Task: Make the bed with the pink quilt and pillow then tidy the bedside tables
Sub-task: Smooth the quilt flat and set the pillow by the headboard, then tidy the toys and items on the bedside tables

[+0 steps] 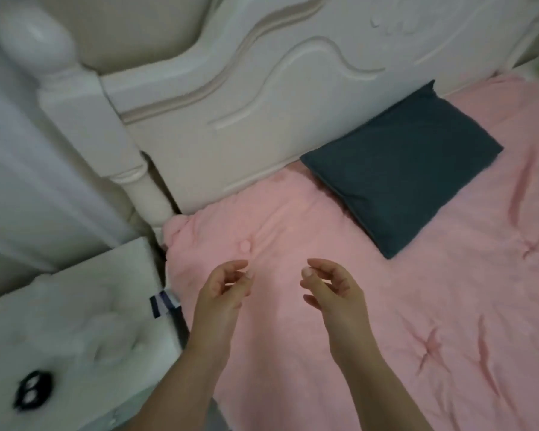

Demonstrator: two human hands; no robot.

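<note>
The pink quilt [386,306] lies spread over the bed up to the white carved headboard [262,104]. A dark grey-blue pillow [401,169] rests on the quilt against the headboard. My left hand [224,290] and my right hand [333,287] hover side by side just above the quilt near its left edge, fingers loosely curled and apart, holding nothing. A white bedside table [75,321] stands left of the bed.
On the bedside table sits a small black fuzzy thing with two white eyes [31,390]. A striped blue-and-white tag [164,304] sticks out between table and bed. The white bedpost [84,119] rises at the bed's corner.
</note>
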